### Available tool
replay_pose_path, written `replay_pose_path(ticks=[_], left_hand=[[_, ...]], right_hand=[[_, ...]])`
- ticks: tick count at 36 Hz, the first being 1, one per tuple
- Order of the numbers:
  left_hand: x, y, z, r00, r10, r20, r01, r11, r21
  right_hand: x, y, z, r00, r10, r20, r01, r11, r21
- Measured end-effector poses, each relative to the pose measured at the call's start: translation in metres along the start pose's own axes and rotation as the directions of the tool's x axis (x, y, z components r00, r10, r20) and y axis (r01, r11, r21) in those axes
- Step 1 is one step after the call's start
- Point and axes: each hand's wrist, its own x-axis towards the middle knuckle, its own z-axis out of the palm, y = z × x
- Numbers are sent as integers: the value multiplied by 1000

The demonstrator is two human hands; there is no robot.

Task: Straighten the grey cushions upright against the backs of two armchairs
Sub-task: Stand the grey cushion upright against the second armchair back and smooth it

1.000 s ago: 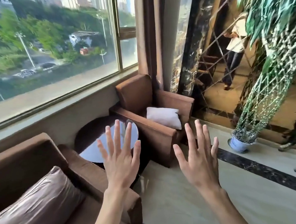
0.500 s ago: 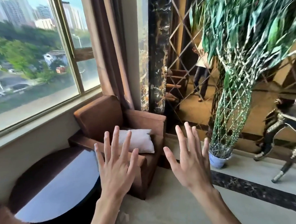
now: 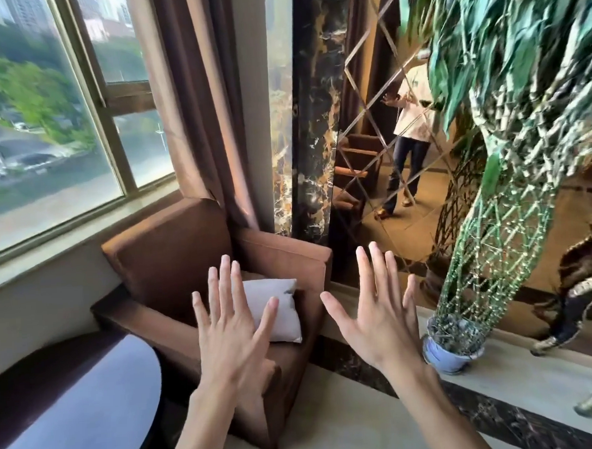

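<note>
**Cushion slumped on the seat, both hands bare**

Beyond the spread fingertips stands the brown armchair (image 3: 173, 265), its back under the window sill and its near arm just below the left hand (image 3: 230, 334). Right of the right hand (image 3: 378, 309) a mirrored wall (image 3: 386, 151) and a tall potted plant (image 3: 494, 231) crowd that side; below the left wrist sits a round dark table (image 3: 67, 408).

Both hands are raised, palms forward, fingers straight and splayed, holding nothing.

The grey cushion (image 3: 280, 311) lies on the seat against the far arm, partly hidden behind the left fingers, leaning rather than upright against the back. It looks soft and light, likely to sag if pinched at one corner; taking its two side edges, one in each hand, should allow standing it up and pressing it to the back.

The near arm and the table edge stand in the way of a straight reach, so the hands probably must go over the arm.
</note>
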Motion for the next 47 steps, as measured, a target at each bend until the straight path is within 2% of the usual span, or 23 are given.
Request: replay_pose_path(ticks=[6, 17, 26, 30, 35, 42, 47], left_hand=[[92, -20, 51, 999, -33, 44, 36, 998, -60], [222, -58, 130, 956, -199, 217, 221, 971, -86], [293, -87, 217, 869, -389, 304, 443, 887, -132], [319, -93, 250, 762, -519, 387, 623, 750, -220], [350, -101, 281, 600, -646, 472, 792, 563, -237], [381, -135, 328, 377, -750, 543, 926, 317, -206], [391, -181, 366, 280, -759, 587, 960, 221, -172]], right_hand=[[95, 9, 52, 996, 42, 73, -41, 999, -21], [242, 39, 141, 969, 80, 232, -97, 993, 63], [351, 78, 231, 873, 31, 487, -155, 964, 216], [398, 97, 268, 801, 2, 599, -197, 945, 261], [444, 121, 321, 688, -6, 726, -309, 903, 300], [474, 140, 410, 510, 27, 860, -466, 849, 249], [482, 142, 478, 356, 77, 931, -569, 808, 151]])
